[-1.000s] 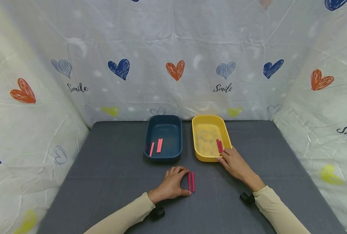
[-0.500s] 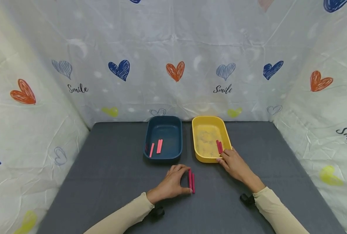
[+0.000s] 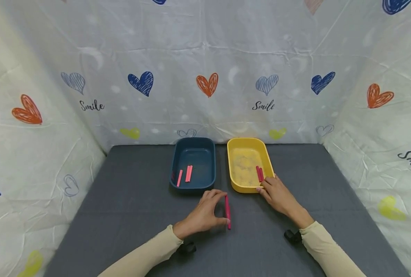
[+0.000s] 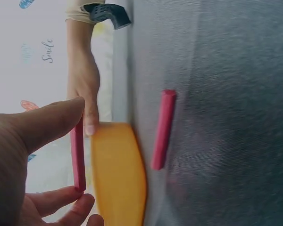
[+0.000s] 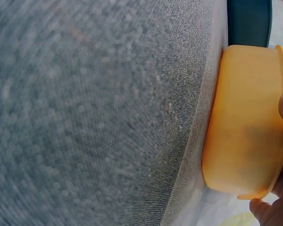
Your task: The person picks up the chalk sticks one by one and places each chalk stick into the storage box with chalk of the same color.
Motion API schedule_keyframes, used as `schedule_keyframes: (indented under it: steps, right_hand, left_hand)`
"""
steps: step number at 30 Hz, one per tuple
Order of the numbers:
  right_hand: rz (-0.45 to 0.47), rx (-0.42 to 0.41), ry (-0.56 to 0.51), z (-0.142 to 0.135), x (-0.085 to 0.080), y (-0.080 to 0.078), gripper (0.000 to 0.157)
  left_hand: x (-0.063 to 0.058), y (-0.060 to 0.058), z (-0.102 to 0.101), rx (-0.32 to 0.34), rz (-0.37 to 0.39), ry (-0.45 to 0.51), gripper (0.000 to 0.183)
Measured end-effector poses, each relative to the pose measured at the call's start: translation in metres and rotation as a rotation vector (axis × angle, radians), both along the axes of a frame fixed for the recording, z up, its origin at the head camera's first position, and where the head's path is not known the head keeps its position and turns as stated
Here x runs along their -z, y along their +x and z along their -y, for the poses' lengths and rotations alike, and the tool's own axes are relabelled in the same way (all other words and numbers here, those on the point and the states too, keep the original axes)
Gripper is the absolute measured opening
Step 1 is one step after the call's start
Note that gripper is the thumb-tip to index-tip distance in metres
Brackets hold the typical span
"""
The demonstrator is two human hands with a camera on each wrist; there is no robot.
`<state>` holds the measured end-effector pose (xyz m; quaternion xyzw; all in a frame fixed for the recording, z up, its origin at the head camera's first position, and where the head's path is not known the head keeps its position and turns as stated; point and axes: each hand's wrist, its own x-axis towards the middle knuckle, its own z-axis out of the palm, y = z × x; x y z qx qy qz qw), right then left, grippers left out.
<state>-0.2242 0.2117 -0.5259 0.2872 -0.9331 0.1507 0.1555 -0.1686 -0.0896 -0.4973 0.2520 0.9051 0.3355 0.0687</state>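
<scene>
My left hand (image 3: pixel 203 213) pinches a dark pink stick (image 4: pixel 78 157) by its two ends, thumb at one end and fingertips at the other, lifted off the table. A second dark pink stick (image 4: pixel 164 129) lies on the grey cloth below; in the head view the held one mostly hides it. With my right hand (image 3: pixel 282 197) I grip the near right corner of the yellow tray (image 5: pixel 247 117), thumb outside and fingers over the rim. Two darker pink sticks (image 3: pixel 260 174) lie in that tray beside those fingers.
Left of the yellow tray stands a dark blue tray (image 3: pixel 197 189) with three lighter pink sticks (image 3: pixel 189 174) in it. Both trays are at the back of the grey-covered table (image 3: pixel 136 184). Behind them hangs a white curtain (image 3: pixel 177 111) printed with hearts.
My left hand has taken one of the two dark pink sticks, raised it and shifted a little right and away, over the other stick. The right hand has stayed on the yellow tray.
</scene>
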Motion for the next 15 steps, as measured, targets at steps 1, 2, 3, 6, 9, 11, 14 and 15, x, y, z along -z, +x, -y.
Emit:
schedule_keyframes:
  steps: [1,2,3,6,9,11,14,15]
  right_hand:
    - [-0.001,0.001,-0.001,0.000,0.000,0.000,0.016]
    - [0.001,0.002,-0.002,0.000,0.001,0.000,0.016]
    - [0.004,0.003,-0.004,0.000,0.000,0.000,0.016]
    - [0.006,0.004,-0.008,0.000,0.000,0.000,0.016]
    - [0.006,0.002,-0.011,0.000,-0.001,0.000,0.016]
    - [0.001,0.002,-0.011,0.000,0.000,0.000,0.016]
    - [0.001,0.004,-0.010,0.000,0.000,0.001,0.016]
    - [0.001,0.005,-0.008,0.000,0.000,0.001,0.016]
  left_hand:
    - [-0.002,0.000,0.000,-0.002,0.000,0.002,0.079]
    - [-0.004,-0.001,-0.001,-0.005,-0.001,0.003,0.079]
    - [-0.007,-0.001,-0.001,-0.007,0.003,0.007,0.080]
    - [-0.014,-0.002,-0.003,-0.015,0.018,0.007,0.080]
    - [-0.022,-0.004,-0.005,-0.016,0.025,0.017,0.080]
    - [-0.027,-0.006,-0.006,-0.022,0.026,0.020,0.081]
    - [-0.035,-0.008,-0.008,-0.033,0.032,0.030,0.082]
    - [-0.038,-0.009,-0.009,-0.038,0.035,0.029,0.082]
